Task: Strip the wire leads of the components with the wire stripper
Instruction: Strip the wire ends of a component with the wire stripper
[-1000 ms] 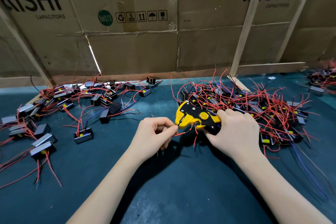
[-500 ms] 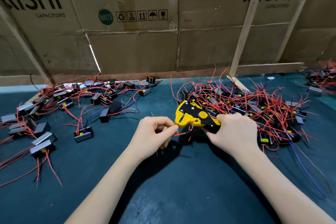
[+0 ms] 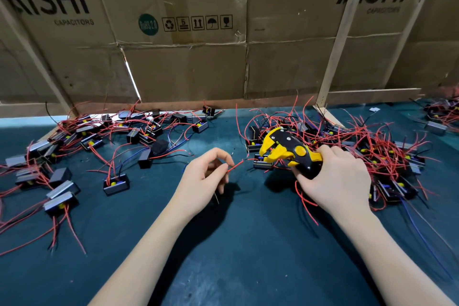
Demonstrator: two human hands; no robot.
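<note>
My right hand (image 3: 335,176) grips the handles of a yellow and black wire stripper (image 3: 288,151), whose jaws point left and stand open. My left hand (image 3: 206,176) pinches a thin red wire lead (image 3: 236,166) between thumb and fingertips; the lead's free end hangs in the air a little left of the jaws, apart from them. A small black component (image 3: 262,164) lies just under the stripper's jaws. On the right lies a tangled pile of black components with red leads (image 3: 367,151); another spread of components (image 3: 116,181) lies on the left.
A dark teal mat (image 3: 236,243) covers the table. Cardboard sheets (image 3: 186,62) on a wooden frame (image 3: 335,40) wall off the back. More components (image 3: 439,117) lie at the far right edge. Loose red and blue wires trail over the mat at both sides.
The stripper has pulled away to the right and its jaws have opened. My left hand has drawn left, and the red lead is now out of the jaws.
</note>
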